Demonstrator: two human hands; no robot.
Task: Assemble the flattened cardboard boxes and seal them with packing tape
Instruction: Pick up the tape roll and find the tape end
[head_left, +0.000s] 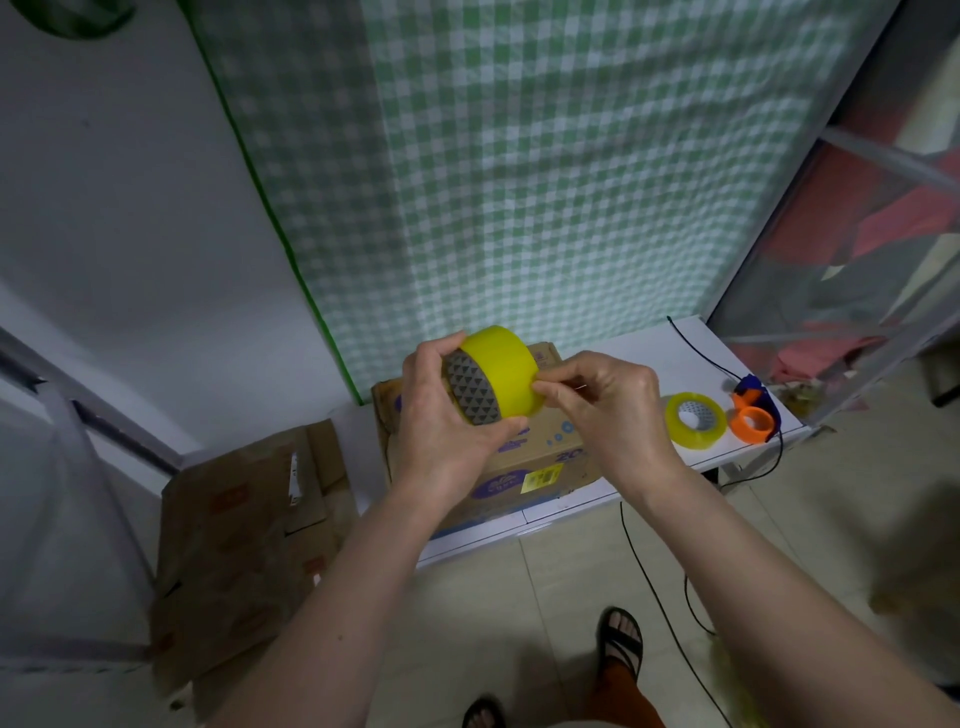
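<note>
Left hand (441, 415) grips yellow tape roll (501, 371); right hand (613, 405) fingers (543, 387) pinch its edge, above cardboard box (540, 467) on desk (670, 358).

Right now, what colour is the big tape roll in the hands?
Yellow, with a grey triangle-patterned core; the head view shows the tape roll best.

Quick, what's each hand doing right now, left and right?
Left hand: closed around the big yellow tape roll, holding it up over the cardboard box.
Right hand: fingertips pinched at the roll's outer surface, apparently picking at the tape end.
</note>
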